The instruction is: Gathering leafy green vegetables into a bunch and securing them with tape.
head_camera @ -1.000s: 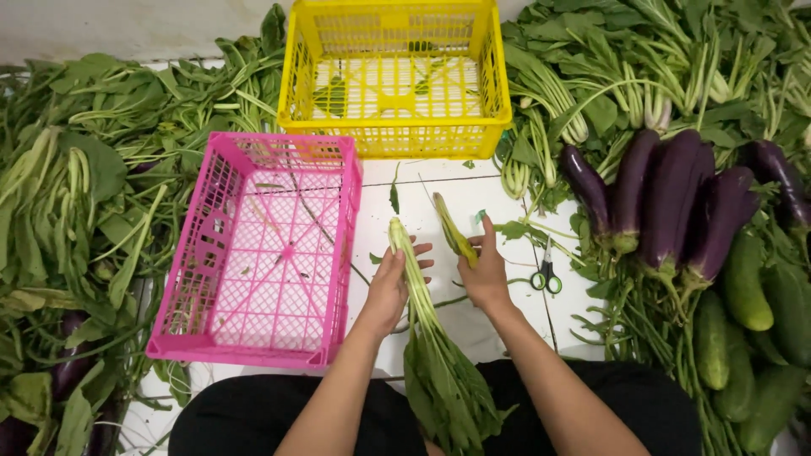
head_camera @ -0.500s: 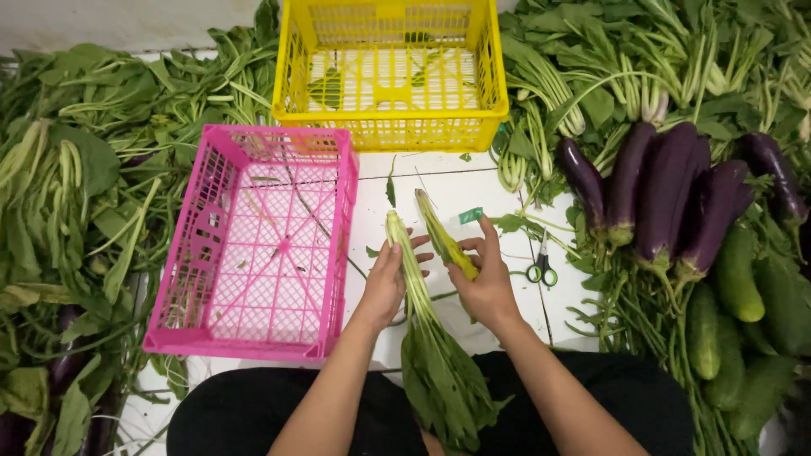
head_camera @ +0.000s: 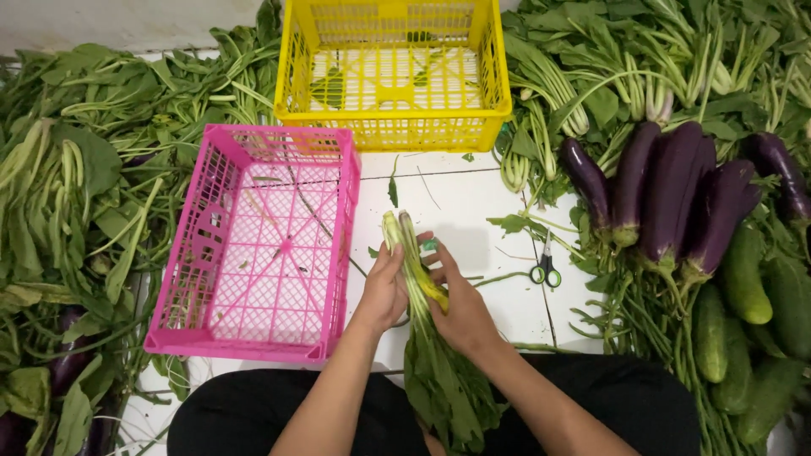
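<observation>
A bunch of leafy greens (head_camera: 422, 338) is being gathered and squared up at its stems, held over the white tiled floor (head_camera: 473, 211) just in front of the lap, leaves hanging toward the body. The left hand (head_camera: 384, 291) is closed round the stems from one side; the right hand (head_camera: 460, 308) is wrapped on them from the other, possibly pinching a small green band, though this is poorly seen. Binding seems called for next, with a firm, steady grip.

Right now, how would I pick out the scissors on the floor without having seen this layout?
Start at the yellow crate at the top and drop to the bare white tile floor below it. Beside the row of purple eggplants lie the scissors, right of the hands. They are the only metal tool there, with green handle loops.
</observation>
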